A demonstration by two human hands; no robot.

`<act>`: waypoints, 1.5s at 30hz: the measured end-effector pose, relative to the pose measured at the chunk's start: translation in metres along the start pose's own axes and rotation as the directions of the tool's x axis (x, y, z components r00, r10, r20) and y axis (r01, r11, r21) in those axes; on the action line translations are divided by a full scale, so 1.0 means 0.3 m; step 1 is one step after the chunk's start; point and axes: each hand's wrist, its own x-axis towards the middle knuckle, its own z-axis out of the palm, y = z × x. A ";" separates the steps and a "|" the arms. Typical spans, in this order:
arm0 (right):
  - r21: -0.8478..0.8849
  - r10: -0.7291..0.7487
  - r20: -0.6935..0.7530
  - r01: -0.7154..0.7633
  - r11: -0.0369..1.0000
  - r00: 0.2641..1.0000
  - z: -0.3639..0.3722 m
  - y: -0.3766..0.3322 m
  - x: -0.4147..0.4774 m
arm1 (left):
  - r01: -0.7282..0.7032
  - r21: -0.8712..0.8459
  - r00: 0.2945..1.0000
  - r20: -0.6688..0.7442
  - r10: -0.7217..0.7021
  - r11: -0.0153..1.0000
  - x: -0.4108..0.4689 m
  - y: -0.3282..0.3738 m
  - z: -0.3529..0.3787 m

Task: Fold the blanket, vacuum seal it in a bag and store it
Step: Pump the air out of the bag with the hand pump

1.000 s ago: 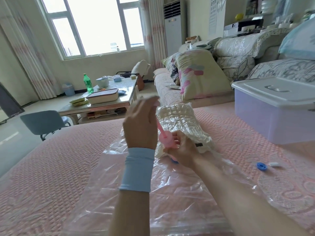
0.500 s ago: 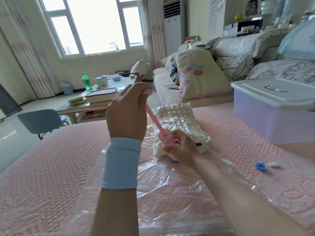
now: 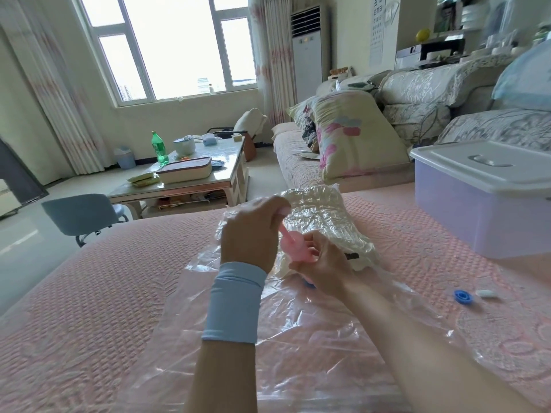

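A clear vacuum bag (image 3: 298,338) lies flat on the pink bed cover (image 3: 89,323). Inside its far end the folded cream blanket (image 3: 322,222) is shrunk tight and wrinkled under the plastic. A pink hand pump (image 3: 295,248) stands on the bag's valve. My left hand (image 3: 250,234) grips the pump's plunger handle, pushed down close to the barrel. My right hand (image 3: 322,268) holds the pump's barrel at its base against the valve, whose blue rim peeks out below.
A lilac storage box with a white lid (image 3: 483,192) stands on the bed at the right. A blue valve cap (image 3: 463,296) and a small white clip (image 3: 486,293) lie on the cover. Beyond are a sofa with pillows (image 3: 354,135), a coffee table (image 3: 190,180) and a blue chair (image 3: 80,213).
My left hand pulled the plunger up and out half a second ago, then pushed it back down to the barrel. The right hand stayed on the pump's base.
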 end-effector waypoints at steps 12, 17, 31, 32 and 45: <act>0.037 0.023 0.002 -0.023 0.999 1.000 -0.009 0.005 0.010 | 0.085 -0.293 0.995 0.078 -0.065 0.952 -0.044 -0.004 0.176; 0.024 0.034 0.010 -0.034 0.999 0.999 -0.035 0.004 0.004 | 0.395 -0.556 0.901 0.392 -0.188 0.731 -0.054 -0.026 0.207; -0.526 -0.287 -0.105 0.192 0.828 0.952 -0.189 -0.131 -0.066 | 0.513 -0.590 0.841 0.491 -0.227 0.624 -0.097 0.011 0.314; -0.580 -0.312 -0.118 0.190 0.792 0.943 -0.186 -0.137 -0.067 | 0.523 -0.560 0.827 0.517 -0.223 0.643 -0.097 0.020 0.330; -0.709 -0.794 -0.141 0.500 0.498 0.591 -0.304 -0.334 -0.087 | 0.594 -0.509 0.786 0.534 -0.312 0.623 -0.126 0.026 0.389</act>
